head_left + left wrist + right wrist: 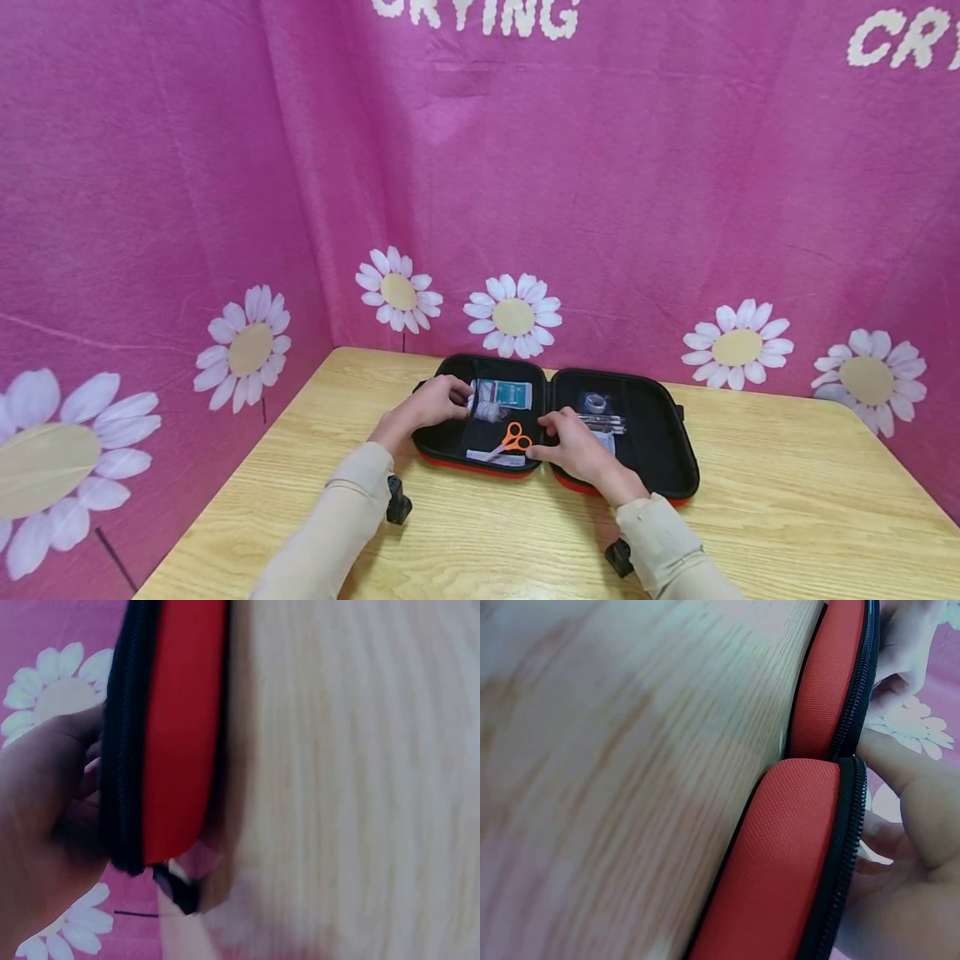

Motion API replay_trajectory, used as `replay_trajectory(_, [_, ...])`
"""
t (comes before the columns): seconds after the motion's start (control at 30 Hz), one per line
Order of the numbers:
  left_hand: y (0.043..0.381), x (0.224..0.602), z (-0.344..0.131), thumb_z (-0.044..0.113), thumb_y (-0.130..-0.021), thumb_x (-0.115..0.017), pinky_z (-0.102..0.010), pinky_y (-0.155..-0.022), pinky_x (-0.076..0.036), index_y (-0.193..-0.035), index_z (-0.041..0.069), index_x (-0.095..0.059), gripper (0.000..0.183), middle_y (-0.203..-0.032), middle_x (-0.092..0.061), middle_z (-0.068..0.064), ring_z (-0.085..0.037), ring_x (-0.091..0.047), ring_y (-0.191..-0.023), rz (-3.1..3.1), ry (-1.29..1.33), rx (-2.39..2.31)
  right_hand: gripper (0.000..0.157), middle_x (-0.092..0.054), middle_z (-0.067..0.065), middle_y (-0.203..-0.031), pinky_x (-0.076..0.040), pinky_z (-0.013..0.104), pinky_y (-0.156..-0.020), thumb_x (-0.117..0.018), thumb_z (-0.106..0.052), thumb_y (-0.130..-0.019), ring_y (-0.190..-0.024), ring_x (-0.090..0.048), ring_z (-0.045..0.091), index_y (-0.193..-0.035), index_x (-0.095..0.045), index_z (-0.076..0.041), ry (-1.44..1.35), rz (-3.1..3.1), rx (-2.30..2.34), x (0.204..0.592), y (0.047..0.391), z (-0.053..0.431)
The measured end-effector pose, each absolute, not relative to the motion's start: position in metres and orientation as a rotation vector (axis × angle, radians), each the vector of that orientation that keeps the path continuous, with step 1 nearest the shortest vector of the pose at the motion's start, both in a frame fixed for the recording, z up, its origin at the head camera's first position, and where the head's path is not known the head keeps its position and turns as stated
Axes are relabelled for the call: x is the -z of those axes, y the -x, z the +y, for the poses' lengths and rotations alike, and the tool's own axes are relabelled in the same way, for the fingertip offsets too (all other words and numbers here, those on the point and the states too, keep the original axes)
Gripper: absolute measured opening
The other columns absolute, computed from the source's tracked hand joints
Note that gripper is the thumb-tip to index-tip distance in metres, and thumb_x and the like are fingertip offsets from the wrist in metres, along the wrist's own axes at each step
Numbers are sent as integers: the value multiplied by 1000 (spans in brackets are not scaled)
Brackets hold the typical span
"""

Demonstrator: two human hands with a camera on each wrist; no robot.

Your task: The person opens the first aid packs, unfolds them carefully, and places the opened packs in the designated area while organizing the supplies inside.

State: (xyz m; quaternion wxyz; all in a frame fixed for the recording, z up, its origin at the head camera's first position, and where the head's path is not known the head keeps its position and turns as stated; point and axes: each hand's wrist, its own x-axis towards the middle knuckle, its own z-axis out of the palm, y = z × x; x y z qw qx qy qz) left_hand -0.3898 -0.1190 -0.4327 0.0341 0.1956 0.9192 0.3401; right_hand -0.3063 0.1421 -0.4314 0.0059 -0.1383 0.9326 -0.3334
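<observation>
A red-and-black zip case (pixel 480 468) lies unfolded on the table, its two black-lined halves side by side. My left hand (pixel 437 403) reaches into the left half, its fingertips by a clear packet and a teal-and-white packet (pixel 512 393); whether it pinches anything is unclear. Orange-handled scissors (pixel 513 437) lie in that half over a white strip packet (pixel 495 457). My right hand (pixel 576 446) is over the middle seam, thumb and fingers spread apart near the scissors' handles. In both wrist views the case's red side (pixel 180 735) (pixel 780 855) hides the fingertips.
The right half holds a roll of tape (pixel 596 403), slim silvery items (pixel 603 423) under a strap and a pale packet (pixel 604 442). The wooden table (pixel 480 542) extends around the case. A pink curtain with daisies (pixel 615 208) hangs behind and at the left.
</observation>
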Motion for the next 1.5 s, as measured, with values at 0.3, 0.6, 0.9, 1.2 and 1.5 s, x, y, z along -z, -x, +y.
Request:
replay_trajectory(0.3, [389,426,-120,19,-91,-70,-30,-82,-50,-95,8,-77,14,-89,-73,-2,-12,-57,-81,2880,-617,-890,53,-54,10,-107,-49,42,-93,-80,-21,-83,-99,-56,22,-125,-61,5,440,2925,1046,430,307,143])
replay_trajectory(0.6, [389,432,-109,9,-89,-66,-21,-63,-44,-85,7,-75,10,-71,-66,1,-7,-53,-65,2829,-566,-1018,54,-55,10,-106,-49,43,-93,-81,-22,-83,-99,-56,23,-124,-62,5,450,2924,1039,432,306,144])
replay_trajectory(0.9, [386,434,-106,0,-92,-59,-31,-62,-59,-92,-8,-71,15,-74,-72,-15,-12,-65,-59,2562,-397,-1364,54,-55,11,-104,-48,43,-92,-82,-23,-81,-98,-56,23,-122,-62,6,472,2927,1061,432,306,145])
replay_trajectory(1.2, [385,427,-114,-1,-94,-55,-33,-65,-60,-103,-12,-69,20,-85,-74,-18,-14,-67,-64,2446,-316,-1464,53,-55,10,-105,-48,42,-92,-81,-23,-82,-97,-55,22,-122,-63,5,461,2917,1053,433,307,144])
replay_trajectory(1.5, [382,407,-126,7,-94,-61,-25,-66,-53,-112,-6,-70,24,-95,-72,-16,-19,-66,-77,2797,-408,-1248,52,-54,10,-106,-49,42,-93,-81,-21,-82,-99,-56,22,-123,-62,6,453,2914,1055,432,307,143])
